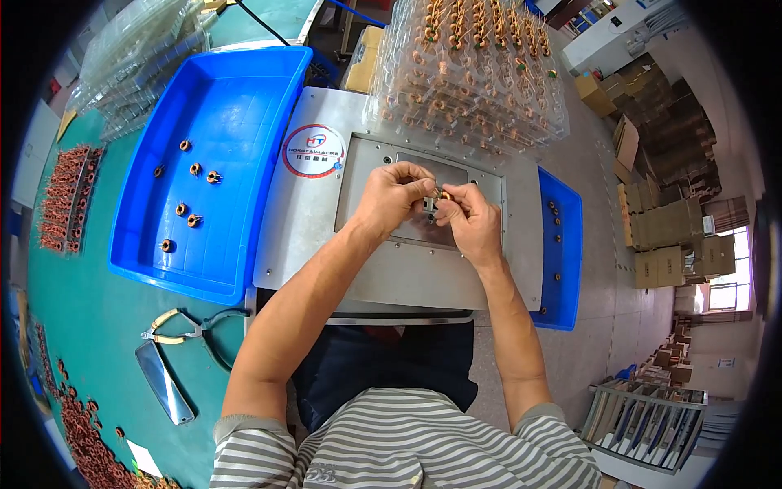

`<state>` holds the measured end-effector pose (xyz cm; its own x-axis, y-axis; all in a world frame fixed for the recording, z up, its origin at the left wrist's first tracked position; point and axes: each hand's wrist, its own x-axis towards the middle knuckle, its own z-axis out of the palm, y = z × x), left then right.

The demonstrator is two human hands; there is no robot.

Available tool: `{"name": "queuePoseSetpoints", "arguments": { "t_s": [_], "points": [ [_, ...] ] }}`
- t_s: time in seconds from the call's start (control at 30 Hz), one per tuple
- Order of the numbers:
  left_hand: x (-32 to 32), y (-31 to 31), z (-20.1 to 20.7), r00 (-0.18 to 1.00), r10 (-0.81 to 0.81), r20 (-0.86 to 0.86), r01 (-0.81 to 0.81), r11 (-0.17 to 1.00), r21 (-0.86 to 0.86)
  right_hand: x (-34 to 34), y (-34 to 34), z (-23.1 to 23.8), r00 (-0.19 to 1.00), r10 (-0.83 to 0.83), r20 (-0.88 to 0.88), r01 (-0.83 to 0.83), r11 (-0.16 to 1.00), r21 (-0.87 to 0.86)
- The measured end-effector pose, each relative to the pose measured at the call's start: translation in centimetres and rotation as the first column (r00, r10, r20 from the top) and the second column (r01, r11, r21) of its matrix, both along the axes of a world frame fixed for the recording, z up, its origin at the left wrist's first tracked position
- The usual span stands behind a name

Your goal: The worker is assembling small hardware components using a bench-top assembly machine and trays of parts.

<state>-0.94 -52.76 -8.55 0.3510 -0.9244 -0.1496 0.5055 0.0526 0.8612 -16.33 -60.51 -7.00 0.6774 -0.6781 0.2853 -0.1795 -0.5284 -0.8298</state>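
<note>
And here it is, right above the middle of the steel machine [419, 273]: a small copper-wound ring [445, 196], up in the air between two bare hands! It's an orange-brown little thing with a bright metallic glint, fingers covering a good part of it, so the windings are too small to count. The right hand [475, 224] pinches it between thumb and fingers. The left hand [393, 196] closes in from the other side, thumb and forefinger pressed together at its edge; whether they grip the ring body or its wire ends, I can't tell.

To the machine's left, a blue tray [236, 163] holds scattered look-alikes, dark-holed, thin wires poking out. To its right, a second blue tray [567, 301] carries more. At the machine's far edge, stacked clear trays [387, 114] brim with coppery coils [481, 33].
</note>
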Motion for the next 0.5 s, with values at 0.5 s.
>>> {"name": "queuePoseSetpoints", "arguments": {
  "t_s": [0.5],
  "points": [
    [-0.8, -0.2, -0.2, 0.998, 0.042, 0.039, -0.038, 0.994, -0.102, 0.0, -0.1, -1.7, 0.983, -0.05, 0.178, 0.024, 0.989, 0.146]
  ]
}}
